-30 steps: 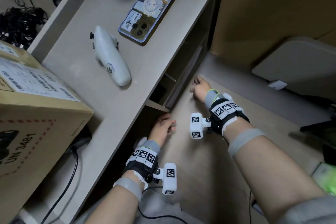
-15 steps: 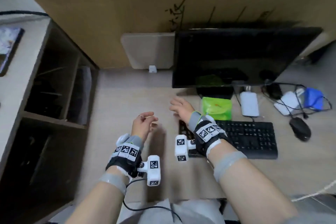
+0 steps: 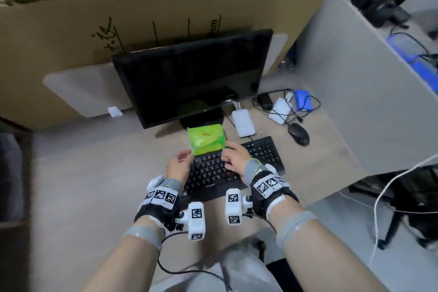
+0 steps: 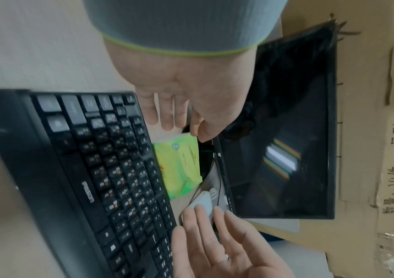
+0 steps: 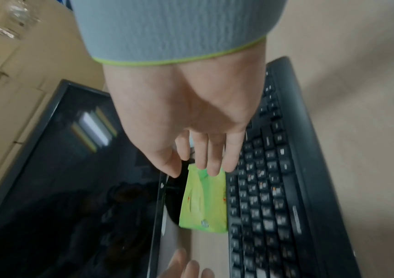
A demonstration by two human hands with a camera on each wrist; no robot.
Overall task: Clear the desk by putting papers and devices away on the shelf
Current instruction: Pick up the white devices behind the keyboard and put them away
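Here your left hand [image 3: 177, 165] and right hand [image 3: 233, 154], both with loose, straight fingers gripping nothing, flank the green tissue pack [image 3: 205, 139] between them, its print too blurred to read.

Cardboard sheets [image 3: 71, 38] with printed characters propped along the back, behind a dark monitor [image 3: 194, 73]. Grey partition panel [image 3: 355, 92] at the right edge of the counter [image 3: 99, 173], black chair base [image 3: 403, 208] on the floor beyond it. White cord [image 3: 388, 187] hanging past the panel's lower corner.
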